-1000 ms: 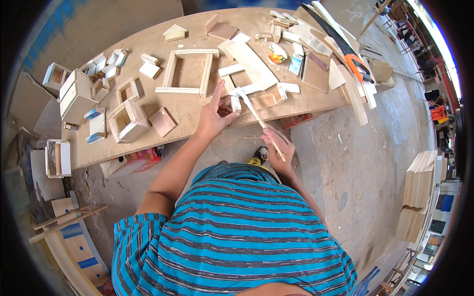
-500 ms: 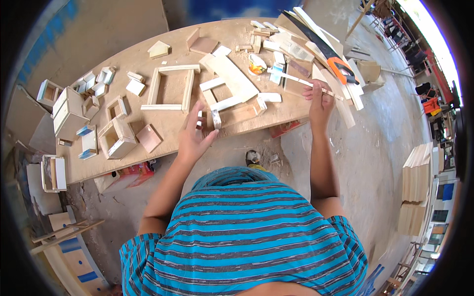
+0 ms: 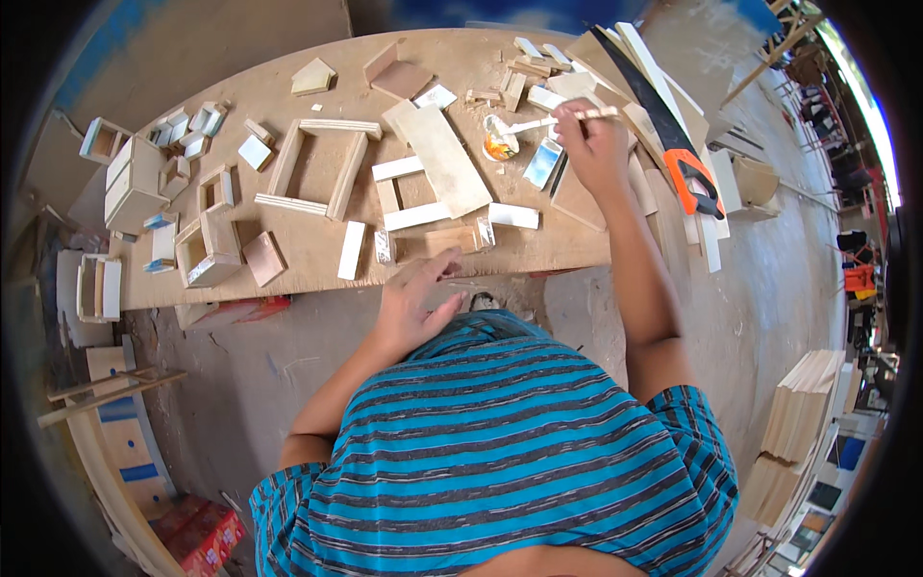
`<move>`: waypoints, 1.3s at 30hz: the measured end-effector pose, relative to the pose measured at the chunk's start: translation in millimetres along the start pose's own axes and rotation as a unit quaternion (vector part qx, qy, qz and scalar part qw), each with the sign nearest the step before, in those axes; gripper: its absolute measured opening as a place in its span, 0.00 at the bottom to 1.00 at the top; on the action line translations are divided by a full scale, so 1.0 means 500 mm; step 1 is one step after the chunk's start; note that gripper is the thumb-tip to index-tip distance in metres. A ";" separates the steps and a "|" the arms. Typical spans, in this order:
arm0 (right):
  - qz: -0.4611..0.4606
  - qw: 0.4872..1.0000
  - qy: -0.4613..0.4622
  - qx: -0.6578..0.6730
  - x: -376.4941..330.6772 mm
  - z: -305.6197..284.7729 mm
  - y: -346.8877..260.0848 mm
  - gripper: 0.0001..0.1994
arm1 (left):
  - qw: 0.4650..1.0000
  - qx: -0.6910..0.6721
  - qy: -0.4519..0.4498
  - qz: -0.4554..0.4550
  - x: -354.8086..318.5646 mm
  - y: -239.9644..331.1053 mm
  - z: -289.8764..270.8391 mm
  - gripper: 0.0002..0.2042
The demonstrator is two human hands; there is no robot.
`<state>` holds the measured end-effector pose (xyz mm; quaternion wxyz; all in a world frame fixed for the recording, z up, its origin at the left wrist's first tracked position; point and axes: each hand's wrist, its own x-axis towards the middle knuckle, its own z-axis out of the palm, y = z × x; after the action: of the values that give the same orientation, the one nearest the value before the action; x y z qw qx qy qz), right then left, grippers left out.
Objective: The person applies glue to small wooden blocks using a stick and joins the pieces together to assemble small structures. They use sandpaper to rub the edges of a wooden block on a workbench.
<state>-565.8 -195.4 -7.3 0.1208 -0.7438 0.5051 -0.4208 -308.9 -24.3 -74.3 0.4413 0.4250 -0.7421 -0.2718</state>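
Two hands are at work: a thin pale wooden stick (image 3: 562, 118) is pinched in the right hand (image 3: 588, 144) over the small round glue pot (image 3: 498, 140) mid-worktop. The left hand (image 3: 415, 298), loosely open, is empty at the near edge. Glued boxes appear finished; loose wooden slats (image 3: 413, 197) remain unjoined.

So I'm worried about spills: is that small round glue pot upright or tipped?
Upright: the small round glue pot shows its open mouth upward, the thin wooden stick pointing toward it.

Wooden workbench (image 3: 317, 255) carries wood offcuts (image 3: 351, 249), frames (image 3: 317, 165), handsaw (image 3: 673, 144).
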 end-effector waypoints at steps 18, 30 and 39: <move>0.101 0.984 0.014 0.143 -0.032 -0.017 0.043 0.09 | 0.944 0.089 0.300 -0.105 -0.044 0.009 -0.014 0.22; 0.156 0.909 -0.376 -0.091 -0.062 0.170 0.026 0.24 | 0.930 0.007 0.323 -0.175 -0.034 -0.056 -0.114 0.18; 0.323 0.857 -0.346 0.203 -0.049 0.186 0.080 0.13 | 0.954 0.016 0.273 -0.123 0.006 -0.071 -0.124 0.17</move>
<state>-525.4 -215.8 -101.4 0.5654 -0.5951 0.5461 -0.1669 -240.9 -46.2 -72.3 0.5833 0.5780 -0.5396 -0.1857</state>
